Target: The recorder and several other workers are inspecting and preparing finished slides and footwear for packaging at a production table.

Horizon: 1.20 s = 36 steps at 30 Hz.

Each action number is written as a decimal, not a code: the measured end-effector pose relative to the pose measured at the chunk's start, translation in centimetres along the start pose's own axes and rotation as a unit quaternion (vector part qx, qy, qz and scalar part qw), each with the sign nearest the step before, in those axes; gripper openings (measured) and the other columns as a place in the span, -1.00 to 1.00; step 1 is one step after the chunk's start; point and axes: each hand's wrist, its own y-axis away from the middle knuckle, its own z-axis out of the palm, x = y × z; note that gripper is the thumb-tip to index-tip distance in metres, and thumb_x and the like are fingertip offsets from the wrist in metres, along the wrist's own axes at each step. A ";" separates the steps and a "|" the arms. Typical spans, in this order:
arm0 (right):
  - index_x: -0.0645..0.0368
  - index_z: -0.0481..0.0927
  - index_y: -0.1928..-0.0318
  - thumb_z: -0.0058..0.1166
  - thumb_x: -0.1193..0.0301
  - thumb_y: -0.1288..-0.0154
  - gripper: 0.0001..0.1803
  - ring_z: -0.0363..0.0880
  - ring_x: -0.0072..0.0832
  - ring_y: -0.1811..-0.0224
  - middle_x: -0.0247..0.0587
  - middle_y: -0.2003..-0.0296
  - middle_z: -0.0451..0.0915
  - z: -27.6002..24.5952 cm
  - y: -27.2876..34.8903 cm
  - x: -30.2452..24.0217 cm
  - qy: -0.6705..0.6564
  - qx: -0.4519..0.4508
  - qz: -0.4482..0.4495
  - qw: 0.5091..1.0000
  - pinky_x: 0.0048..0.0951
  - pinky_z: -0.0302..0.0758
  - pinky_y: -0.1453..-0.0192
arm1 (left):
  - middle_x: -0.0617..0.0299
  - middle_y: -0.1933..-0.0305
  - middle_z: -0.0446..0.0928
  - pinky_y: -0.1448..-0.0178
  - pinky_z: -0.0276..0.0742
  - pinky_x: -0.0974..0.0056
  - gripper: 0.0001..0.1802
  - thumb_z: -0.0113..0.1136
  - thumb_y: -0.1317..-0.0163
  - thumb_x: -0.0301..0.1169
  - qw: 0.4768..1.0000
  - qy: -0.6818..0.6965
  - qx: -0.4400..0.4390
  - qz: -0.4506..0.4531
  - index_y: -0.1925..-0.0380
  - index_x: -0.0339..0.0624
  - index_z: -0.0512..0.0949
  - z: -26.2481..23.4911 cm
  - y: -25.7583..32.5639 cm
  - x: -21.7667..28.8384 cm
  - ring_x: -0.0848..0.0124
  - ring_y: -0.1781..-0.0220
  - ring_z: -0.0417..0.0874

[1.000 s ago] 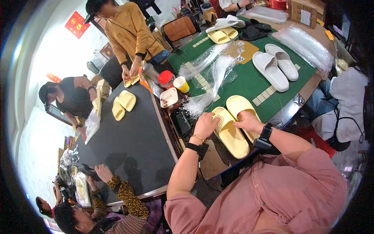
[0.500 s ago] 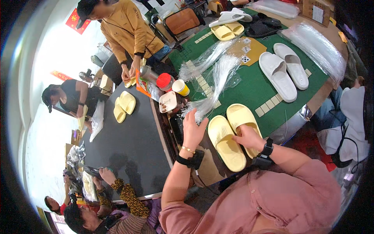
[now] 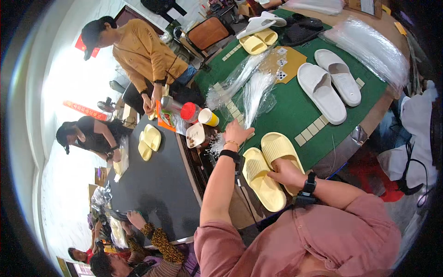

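The right hand [image 3: 287,174] rests flat, fingers loosely spread, on a pair of yellow slippers [image 3: 270,168] lying side by side at the near edge of the green table [image 3: 295,111], while the left hand [image 3: 236,132] reaches with open fingers onto the end of a clear plastic bag [image 3: 253,94], gripping nothing firmly. Bare green cloth lies between that pair and the white slippers [image 3: 330,83] further back. A stack of clear bags [image 3: 369,44] occupies the right edge, and a red strip sign [image 3: 85,110] hangs on the left wall.
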 end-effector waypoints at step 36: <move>0.38 0.49 0.12 0.16 0.22 -0.15 -0.55 0.59 0.07 0.20 0.25 0.28 0.60 0.5 0.2 0.4 0.008 0.025 0.017 1.000 -0.11 0.50 0.13 | 0.20 0.55 0.46 0.38 0.38 0.27 -0.68 -0.04 -0.42 -0.21 0.923 0.361 0.133 0.014 0.21 -0.30 0.44 -2.1 1.0 -0.6 0.42 0.50 0.49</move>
